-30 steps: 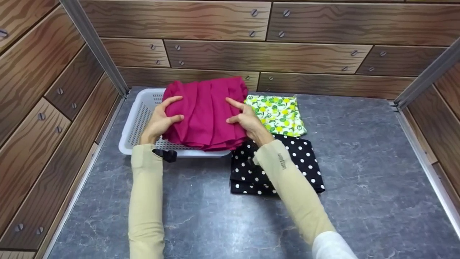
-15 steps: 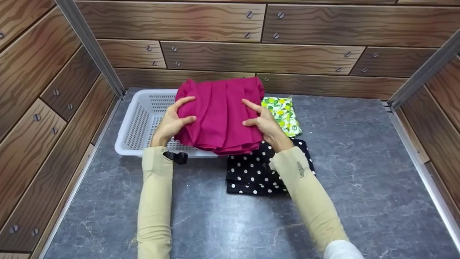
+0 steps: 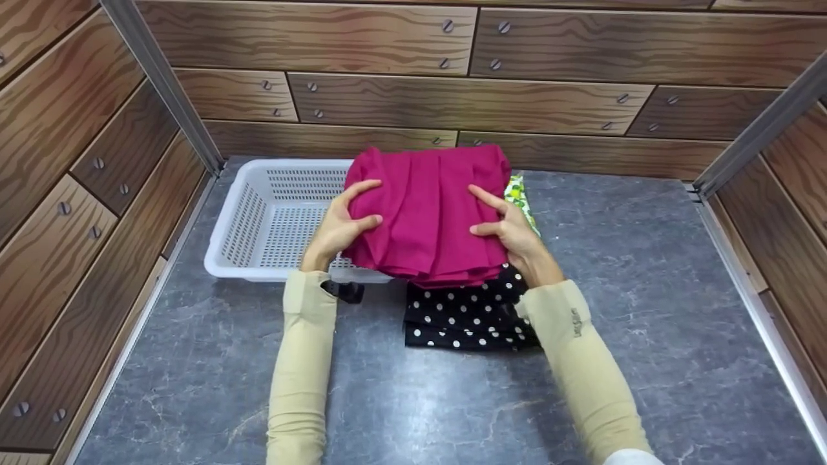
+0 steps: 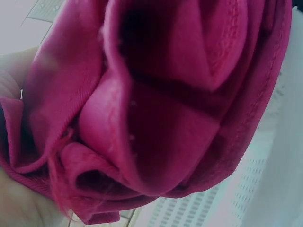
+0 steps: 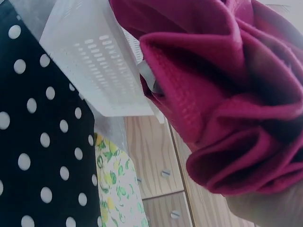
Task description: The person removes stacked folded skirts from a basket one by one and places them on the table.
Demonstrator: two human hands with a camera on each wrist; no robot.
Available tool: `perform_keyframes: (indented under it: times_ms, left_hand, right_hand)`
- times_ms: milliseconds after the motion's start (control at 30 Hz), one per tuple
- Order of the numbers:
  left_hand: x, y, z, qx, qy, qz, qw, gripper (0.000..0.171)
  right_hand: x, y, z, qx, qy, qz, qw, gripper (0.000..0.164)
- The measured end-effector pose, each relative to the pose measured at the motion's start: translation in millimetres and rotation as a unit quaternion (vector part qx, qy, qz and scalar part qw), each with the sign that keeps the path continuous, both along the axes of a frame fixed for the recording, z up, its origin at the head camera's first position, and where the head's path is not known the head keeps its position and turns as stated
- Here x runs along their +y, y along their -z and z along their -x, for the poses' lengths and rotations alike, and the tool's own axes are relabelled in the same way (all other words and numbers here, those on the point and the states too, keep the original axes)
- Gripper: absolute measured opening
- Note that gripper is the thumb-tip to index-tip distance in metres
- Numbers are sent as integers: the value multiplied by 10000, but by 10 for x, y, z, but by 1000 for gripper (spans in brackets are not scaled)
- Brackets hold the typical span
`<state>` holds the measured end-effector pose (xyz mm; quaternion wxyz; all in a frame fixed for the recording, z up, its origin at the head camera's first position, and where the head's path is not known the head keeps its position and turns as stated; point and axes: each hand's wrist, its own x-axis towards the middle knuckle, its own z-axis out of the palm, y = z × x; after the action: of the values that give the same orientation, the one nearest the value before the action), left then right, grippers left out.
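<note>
A folded magenta pleated cloth garment [image 3: 423, 213] is held up between both hands, over the right end of a white plastic basket [image 3: 242, 226]. My left hand [image 3: 339, 226] grips its left edge, thumb and index finger on top. On the opposite edge my right hand [image 3: 513, 232] grips it the same way. Layered folds of the garment [image 4: 156, 94] fill the left wrist view, and its rolled edge [image 5: 227, 94] shows in the right wrist view. The other fingers of both hands are hidden beneath the fabric.
Black polka-dot folded cloth [image 3: 452, 316] lies on the grey marbled table [image 3: 213, 387], right of the basket. Behind it lies a folded lemon-print cloth [image 5: 118, 189], mostly covered by the garment in the head view. Wood-patterned panels [image 3: 387, 100] enclose the back and sides.
Both hands have carried the magenta garment to the right, from over the basket partly onto the space above the other cloths. More of the basket's inside shows; less of the lemon-print cloth does.
</note>
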<state>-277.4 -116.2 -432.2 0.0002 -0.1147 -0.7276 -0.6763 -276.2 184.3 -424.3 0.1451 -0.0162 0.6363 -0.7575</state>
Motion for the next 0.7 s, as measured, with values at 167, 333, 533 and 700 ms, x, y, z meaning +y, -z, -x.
perform_keyframes:
  times_ms: [167, 333, 533, 700]
  left_hand:
    - [123, 49, -21, 37, 72, 35, 10000, 63]
    - [258, 70, -36, 121, 254, 46, 9996, 62]
    - [414, 99, -72, 161, 279, 24, 9995, 62]
    - [598, 136, -85, 186, 364, -50, 9992, 62]
  right_hand:
    - [156, 58, -76, 86, 74, -65, 9999, 81]
    - [315, 119, -142, 97, 113, -8, 9999, 81]
    - [477, 146, -202, 57, 178, 108, 9998, 80]
    - [672, 160, -266, 63, 213, 121, 9997, 78]
